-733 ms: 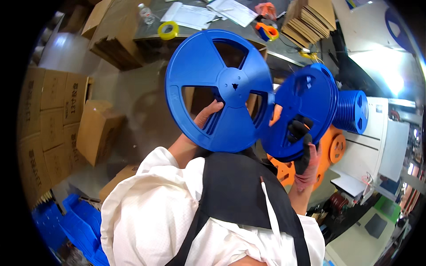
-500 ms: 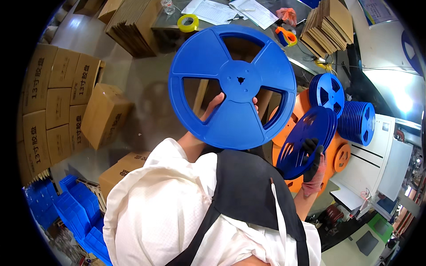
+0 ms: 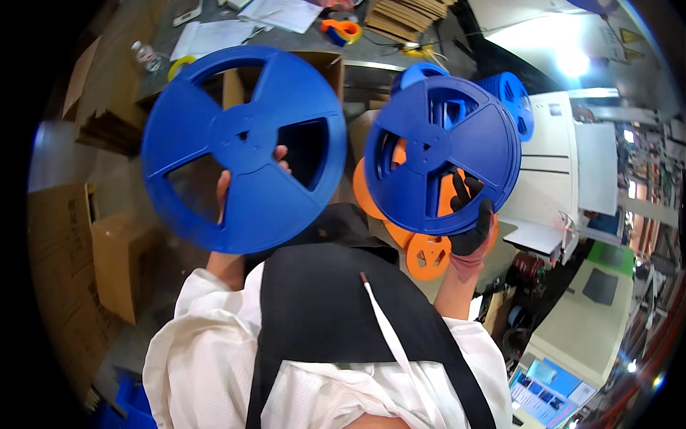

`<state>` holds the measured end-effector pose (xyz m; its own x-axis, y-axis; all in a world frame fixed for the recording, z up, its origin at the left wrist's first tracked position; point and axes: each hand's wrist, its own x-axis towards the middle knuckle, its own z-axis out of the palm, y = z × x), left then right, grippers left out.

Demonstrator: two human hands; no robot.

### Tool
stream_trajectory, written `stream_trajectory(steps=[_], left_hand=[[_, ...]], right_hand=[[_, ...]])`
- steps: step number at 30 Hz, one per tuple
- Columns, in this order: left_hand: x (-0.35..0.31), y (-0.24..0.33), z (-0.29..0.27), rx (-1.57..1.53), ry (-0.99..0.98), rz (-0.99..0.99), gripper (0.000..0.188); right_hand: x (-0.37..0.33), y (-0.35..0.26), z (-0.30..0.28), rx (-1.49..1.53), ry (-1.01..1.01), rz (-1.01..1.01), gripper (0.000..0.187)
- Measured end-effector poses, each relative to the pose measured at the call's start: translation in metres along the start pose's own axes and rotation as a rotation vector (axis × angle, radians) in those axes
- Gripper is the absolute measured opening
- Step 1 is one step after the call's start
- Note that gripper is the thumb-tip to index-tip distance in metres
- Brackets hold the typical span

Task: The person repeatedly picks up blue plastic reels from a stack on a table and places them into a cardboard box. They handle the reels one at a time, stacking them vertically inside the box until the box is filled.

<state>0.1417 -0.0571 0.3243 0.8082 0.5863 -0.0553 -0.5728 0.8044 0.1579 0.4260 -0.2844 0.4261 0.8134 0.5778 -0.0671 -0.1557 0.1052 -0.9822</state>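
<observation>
My bare left hand point(image 3: 224, 191) is closed on a large blue plastic reel point(image 3: 246, 154), held up face-on in front of my chest. Its fingers show through two of the reel's cut-out windows; the palm is hidden behind the disc. To the right, my right hand point(image 3: 471, 234), in a black and red glove, grips the lower right rim of a few blue reels point(image 3: 421, 163) lying one against another. Some gloved fingers reach through a window of the front one. The two holds are side by side, with a small gap between them.
Orange reels point(image 3: 429, 259) sit below and behind the right-hand reels, with more stacked blue reels point(image 3: 513, 100) beyond. An open cardboard box point(image 3: 330, 68) is behind the left reel. Papers point(image 3: 209, 37), a tape dispenser point(image 3: 343, 31) and flat cardboard point(image 3: 400, 20) lie on the table. Cartons point(image 3: 121, 261) stand left.
My view has swung to the right. The right-hand reels have come up and turned from a slant to nearly face-on, level with the left reel. Both hands keep their hold.
</observation>
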Motion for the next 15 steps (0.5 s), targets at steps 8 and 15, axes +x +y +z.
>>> stream_trajectory(steps=[8, 15], left_hand=[[-0.007, 0.008, 0.010, 0.042, -0.076, 0.090, 0.081], [-0.014, 0.030, -0.007, 0.123, -0.241, 0.194, 0.078]], right_hand=[[0.007, 0.006, -0.026, 0.742, -0.261, 0.043, 0.041], [0.008, 0.012, -0.014, 0.924, -0.290, 0.091, 0.039]])
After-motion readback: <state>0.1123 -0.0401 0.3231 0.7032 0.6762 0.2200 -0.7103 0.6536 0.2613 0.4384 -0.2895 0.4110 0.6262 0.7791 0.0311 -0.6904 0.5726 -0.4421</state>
